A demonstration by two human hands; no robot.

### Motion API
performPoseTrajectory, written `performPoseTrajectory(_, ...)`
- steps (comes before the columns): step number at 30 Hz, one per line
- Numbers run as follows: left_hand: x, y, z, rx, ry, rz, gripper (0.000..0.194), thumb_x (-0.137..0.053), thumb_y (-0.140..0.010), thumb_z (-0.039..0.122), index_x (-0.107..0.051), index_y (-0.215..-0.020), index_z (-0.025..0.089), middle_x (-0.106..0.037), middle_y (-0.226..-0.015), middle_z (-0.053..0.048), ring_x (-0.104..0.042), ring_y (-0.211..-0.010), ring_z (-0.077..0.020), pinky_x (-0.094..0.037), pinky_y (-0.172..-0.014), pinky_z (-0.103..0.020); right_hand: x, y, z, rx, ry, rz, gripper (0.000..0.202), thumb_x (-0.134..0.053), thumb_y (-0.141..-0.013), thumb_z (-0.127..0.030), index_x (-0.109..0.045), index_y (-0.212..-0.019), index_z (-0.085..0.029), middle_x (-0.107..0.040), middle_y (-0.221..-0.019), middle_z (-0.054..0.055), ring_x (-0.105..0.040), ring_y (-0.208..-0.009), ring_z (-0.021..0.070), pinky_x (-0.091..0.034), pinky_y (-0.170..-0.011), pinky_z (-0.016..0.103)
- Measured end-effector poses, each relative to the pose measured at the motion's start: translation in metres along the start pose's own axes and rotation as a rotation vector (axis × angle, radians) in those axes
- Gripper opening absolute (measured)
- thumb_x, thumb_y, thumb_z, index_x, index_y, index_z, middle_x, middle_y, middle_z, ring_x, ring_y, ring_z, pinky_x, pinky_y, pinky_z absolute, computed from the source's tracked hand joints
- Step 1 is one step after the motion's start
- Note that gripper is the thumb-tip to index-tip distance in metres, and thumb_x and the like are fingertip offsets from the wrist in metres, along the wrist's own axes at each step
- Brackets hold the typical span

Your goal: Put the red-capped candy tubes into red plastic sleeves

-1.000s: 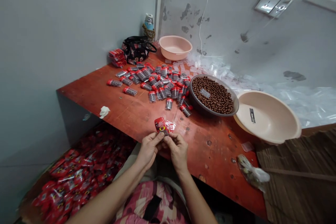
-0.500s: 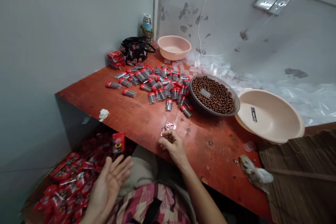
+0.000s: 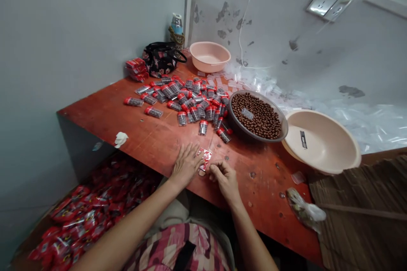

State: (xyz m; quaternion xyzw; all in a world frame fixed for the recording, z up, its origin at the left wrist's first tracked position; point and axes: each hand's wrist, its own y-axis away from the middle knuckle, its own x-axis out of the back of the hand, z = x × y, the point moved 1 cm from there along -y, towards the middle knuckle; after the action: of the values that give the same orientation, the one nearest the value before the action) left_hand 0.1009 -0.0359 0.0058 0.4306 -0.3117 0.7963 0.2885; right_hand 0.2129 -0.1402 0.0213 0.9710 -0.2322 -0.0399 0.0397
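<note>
A small red-and-white printed sheet [image 3: 206, 156] lies flat on the red tabletop, close to the front edge. My left hand [image 3: 187, 164] rests palm down beside it with fingers stretched out, the fingertips over its left side. At the sheet's lower right corner is my right hand [image 3: 226, 181], thumb and fingertips pinched together. Whatever is between those fingertips is too small to make out. Beyond the hands lie many small clear jars [image 3: 193, 114] with red lids and dark contents. Below the table on the left, a heap of red packets [image 3: 85, 216] fills a box.
A grey bowl of brown balls [image 3: 254, 114] holds a small clear container. Beside it stands a large pale basin [image 3: 337, 144], with a smaller pink basin [image 3: 210, 57] at the back. Clear plastic pieces [image 3: 381, 123] line the wall. Corrugated cardboard [image 3: 359, 211] lies right.
My left hand has moved from above my lap up to the printed sheet. A red packet seen above the box is no longer there. My right hand has shifted slightly right and down.
</note>
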Motion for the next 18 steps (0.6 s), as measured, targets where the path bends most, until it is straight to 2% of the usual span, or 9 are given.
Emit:
performPoseTrajectory(4,-0.003,0.004,-0.002,-0.029,-0.067,-0.009,0.031,-0.040,-0.084,0.028,-0.059,-0.108,0.023,-0.049,-0.126,-0.008,-0.031,-0.123,-0.0294,-0.015,-0.101,-0.053,0.011,-0.013,0.002,0.070,0.156,0.090,0.013,-0.053,-0.079,-0.030,-0.056,-0.076,-0.018,-0.058,-0.064,-0.002,-0.054,-0.055,0.0115,-0.042,-0.053,0.022)
performPoseTrajectory(8,-0.007,0.003,-0.002,-0.068,-0.061,0.026,0.030,-0.041,-0.083,0.022,-0.059,-0.107,0.021,-0.056,-0.118,-0.008,-0.036,-0.120,-0.0278,-0.020,-0.101,-0.051,0.008,-0.022,0.001,0.127,0.283,0.104,0.015,-0.051,-0.079,-0.029,-0.058,-0.085,-0.017,-0.063,-0.078,0.002,-0.059,-0.067,0.0143,-0.046,-0.062,0.025)
performPoseTrajectory(13,-0.013,0.002,0.001,-0.141,-0.159,0.109,0.026,-0.042,-0.083,0.018,-0.061,-0.099,0.012,-0.060,-0.110,-0.013,-0.047,-0.111,-0.0264,-0.033,-0.097,-0.045,0.007,-0.014,-0.003,0.201,0.352,0.113,0.016,-0.049,-0.080,-0.028,-0.059,-0.084,-0.017,-0.063,-0.079,0.002,-0.059,-0.067,0.0135,-0.046,-0.062,0.024)
performPoseTrajectory(18,-0.007,0.002,0.003,-0.195,-0.137,0.207,0.025,-0.040,-0.084,0.016,-0.063,-0.091,0.013,-0.064,-0.103,-0.011,-0.053,-0.105,-0.0230,-0.037,-0.095,-0.040,0.004,-0.018,0.004,0.190,0.293,0.165,0.023,-0.055,-0.076,-0.033,-0.058,-0.092,-0.018,-0.063,-0.087,0.004,-0.060,-0.077,0.0159,-0.047,-0.069,0.027)
